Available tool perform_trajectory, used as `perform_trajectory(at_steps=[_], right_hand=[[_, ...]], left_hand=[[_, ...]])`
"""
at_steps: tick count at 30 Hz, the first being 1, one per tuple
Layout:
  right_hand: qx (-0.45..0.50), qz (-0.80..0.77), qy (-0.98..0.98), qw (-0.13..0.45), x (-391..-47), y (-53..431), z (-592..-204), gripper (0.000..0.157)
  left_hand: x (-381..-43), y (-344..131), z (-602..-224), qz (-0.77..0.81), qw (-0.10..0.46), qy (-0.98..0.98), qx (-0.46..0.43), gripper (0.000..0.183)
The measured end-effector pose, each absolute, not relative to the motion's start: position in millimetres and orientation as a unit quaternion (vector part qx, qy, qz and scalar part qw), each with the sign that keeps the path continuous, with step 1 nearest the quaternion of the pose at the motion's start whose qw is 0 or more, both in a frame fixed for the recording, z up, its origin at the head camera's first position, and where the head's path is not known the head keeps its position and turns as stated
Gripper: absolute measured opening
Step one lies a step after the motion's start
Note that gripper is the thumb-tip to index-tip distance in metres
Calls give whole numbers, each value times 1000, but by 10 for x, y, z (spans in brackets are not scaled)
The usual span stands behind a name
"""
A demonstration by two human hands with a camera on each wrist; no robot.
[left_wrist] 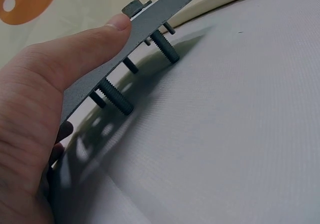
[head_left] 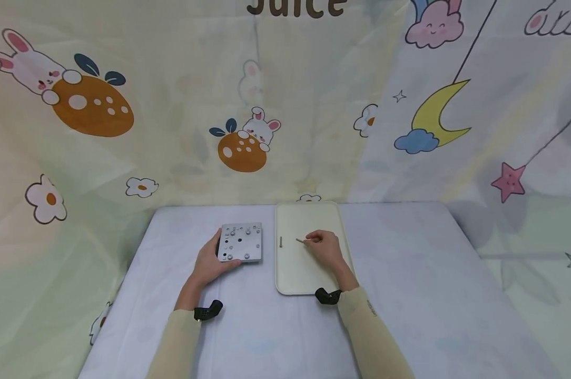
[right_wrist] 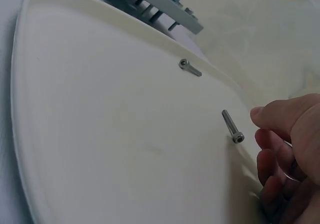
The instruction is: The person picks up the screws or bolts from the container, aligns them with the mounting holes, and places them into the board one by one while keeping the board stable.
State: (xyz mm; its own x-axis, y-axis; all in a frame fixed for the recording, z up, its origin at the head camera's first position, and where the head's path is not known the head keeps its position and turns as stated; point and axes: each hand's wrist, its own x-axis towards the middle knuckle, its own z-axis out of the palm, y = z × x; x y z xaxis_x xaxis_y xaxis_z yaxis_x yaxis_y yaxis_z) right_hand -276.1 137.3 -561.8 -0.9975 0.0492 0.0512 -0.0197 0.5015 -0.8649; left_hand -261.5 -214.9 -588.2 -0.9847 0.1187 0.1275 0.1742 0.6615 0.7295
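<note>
- I see my left hand gripping the near left edge of the plate, a grey square with holes and bolts, on the counter.
- My right hand rests on the tray, just right of the plate, fingertips at one screw.
- A second screw lies on the tray, left of the first.
- A cartoon cloth hangs behind.
</note>
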Motion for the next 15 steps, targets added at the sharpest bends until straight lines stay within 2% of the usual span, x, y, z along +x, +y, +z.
perform_trajectory(at_steps=[15], right_hand=[[-4,435,-900,35,-2816,1390,-5760,15]], left_hand=[[-2639,-2168,-5893,-399,33,-913,-82,127]])
